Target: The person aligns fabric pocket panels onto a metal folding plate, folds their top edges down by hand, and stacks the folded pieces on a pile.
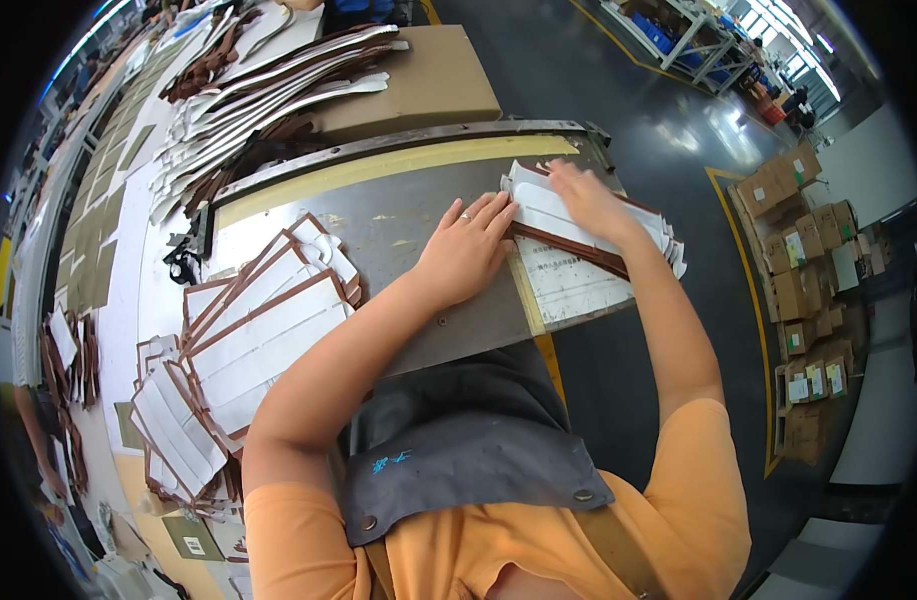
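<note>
A stack of white-faced flat pieces with brown edges (546,207) lies at the right end of the metal work surface (383,225). My left hand (468,248), with a ring on one finger, rests flat on the metal, fingers stretched out and fingertips against the stack's left end. Over the top of the stack is my right hand (590,203); motion smears its fingers, so their grip cannot be made out. Beneath the stack, a white sheet with printed lines (573,280) shows at the table's near right corner.
More white pieces with brown borders (268,345) lie fanned out at the left. A long pile of white and brown strips (268,100) leans by a cardboard box (433,85) at the back. Stacked cartons (800,270) stand on the floor to the right. Other people are at the far left.
</note>
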Demonstrator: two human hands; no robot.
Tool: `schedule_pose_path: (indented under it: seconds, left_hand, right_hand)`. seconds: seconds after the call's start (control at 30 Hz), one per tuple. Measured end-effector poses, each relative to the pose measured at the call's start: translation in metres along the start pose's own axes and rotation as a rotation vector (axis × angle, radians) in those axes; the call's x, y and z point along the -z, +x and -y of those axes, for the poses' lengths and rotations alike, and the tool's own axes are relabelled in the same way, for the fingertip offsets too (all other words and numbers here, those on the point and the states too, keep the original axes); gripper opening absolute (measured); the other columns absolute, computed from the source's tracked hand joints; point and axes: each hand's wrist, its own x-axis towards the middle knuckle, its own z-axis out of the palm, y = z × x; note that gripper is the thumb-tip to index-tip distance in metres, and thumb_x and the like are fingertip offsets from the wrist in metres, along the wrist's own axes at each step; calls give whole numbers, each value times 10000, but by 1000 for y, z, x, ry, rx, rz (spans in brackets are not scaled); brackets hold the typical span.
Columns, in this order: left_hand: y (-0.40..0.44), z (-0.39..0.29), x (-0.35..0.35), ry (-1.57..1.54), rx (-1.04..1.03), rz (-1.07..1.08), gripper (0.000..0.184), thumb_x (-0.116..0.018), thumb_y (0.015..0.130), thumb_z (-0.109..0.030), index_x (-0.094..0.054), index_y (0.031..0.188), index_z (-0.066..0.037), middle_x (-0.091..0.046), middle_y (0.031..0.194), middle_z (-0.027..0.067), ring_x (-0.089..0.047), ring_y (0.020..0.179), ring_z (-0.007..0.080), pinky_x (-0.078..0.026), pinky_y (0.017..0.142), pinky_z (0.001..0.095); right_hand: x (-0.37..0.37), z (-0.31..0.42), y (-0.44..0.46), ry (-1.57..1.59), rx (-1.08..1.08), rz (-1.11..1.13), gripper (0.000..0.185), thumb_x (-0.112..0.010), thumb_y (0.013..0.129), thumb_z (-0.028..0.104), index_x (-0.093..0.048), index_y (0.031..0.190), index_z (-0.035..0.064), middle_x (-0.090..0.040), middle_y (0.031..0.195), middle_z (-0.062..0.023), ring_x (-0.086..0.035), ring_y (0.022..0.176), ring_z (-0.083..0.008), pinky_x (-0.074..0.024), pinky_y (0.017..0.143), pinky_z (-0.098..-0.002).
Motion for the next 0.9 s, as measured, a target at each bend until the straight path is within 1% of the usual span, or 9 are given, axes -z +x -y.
schedule_pose_path:
  seconds: [0.13,0.23,0.27,0.4,0.47,0.5,0.63,0.7,0.9]
  left_hand:
    - [-10,13,26,-8,49,-49,436,-473,920,-217,-400,1324,-71,-401,1373,153,-379,1258,341,-298,1050,455]
    - [-30,45,66,-46,159,-87,435,-483,918,-203,-396,1330,-92,-427,1343,162,-430,1195,367,-334,1011,450]
    - [-42,54,84,-38,227,-134,405,-481,927,-181,-413,1317,-96,-471,1280,179,-476,1130,364,-372,961,418]
    - [-92,90,131,-178,522,-259,355,-473,932,-132,-446,1283,-86,-507,1204,193,-499,1099,356,-396,923,369]
    - [-114,101,137,-117,528,-311,339,-464,926,-93,-459,1265,-73,-521,1176,192,-512,1083,347,-401,914,364]
    - [-124,103,136,-15,479,-363,340,-496,877,-43,-483,1217,-55,-558,1062,190,-565,819,349,-444,742,412]
    - [-152,93,138,-165,493,-328,346,-466,877,-4,-465,1221,-41,-606,996,172,-586,891,327,-458,776,387]
    - [-158,82,142,-307,607,-227,339,-431,922,-35,-467,1257,-77,-612,1019,103,-569,887,209,-448,801,316]
    - [-162,95,153,-428,657,2,312,-382,978,-181,-495,1252,-86,-637,959,70,-571,854,182,-447,815,301]
  right_hand:
    - [14,7,10,52,175,-600,483,-327,985,342,-398,1342,24,-353,1426,-155,-293,1341,-310,-186,1091,-495]
    - [-35,-15,11,-151,63,-155,484,-316,989,337,-385,1350,23,-348,1429,-152,-284,1346,-311,-175,1096,-489]
    - [-32,-10,20,-230,-11,-175,441,-367,975,289,-443,1307,9,-412,1381,-168,-338,1312,-320,-240,1068,-482]
    - [-8,113,35,149,384,-548,321,-520,892,204,-570,1129,-8,-555,1201,-187,-518,1113,-331,-404,926,-404]
    - [-28,168,38,331,475,-136,295,-529,895,197,-570,1130,24,-576,1149,-144,-561,1043,-273,-425,890,-344]
    - [-37,192,38,435,502,-13,292,-562,870,196,-576,1112,33,-584,1098,-126,-571,983,-249,-439,847,-337]
    - [-60,235,45,501,605,345,282,-637,804,171,-585,1050,44,-582,968,-94,-560,841,-196,-458,749,-319]
    - [-68,240,44,426,565,375,241,-663,776,149,-578,971,37,-581,957,-96,-553,837,-199,-457,732,-317]
    - [-55,250,43,468,380,582,167,-641,787,105,-541,894,25,-547,855,-57,-529,821,-139,-436,723,-280]
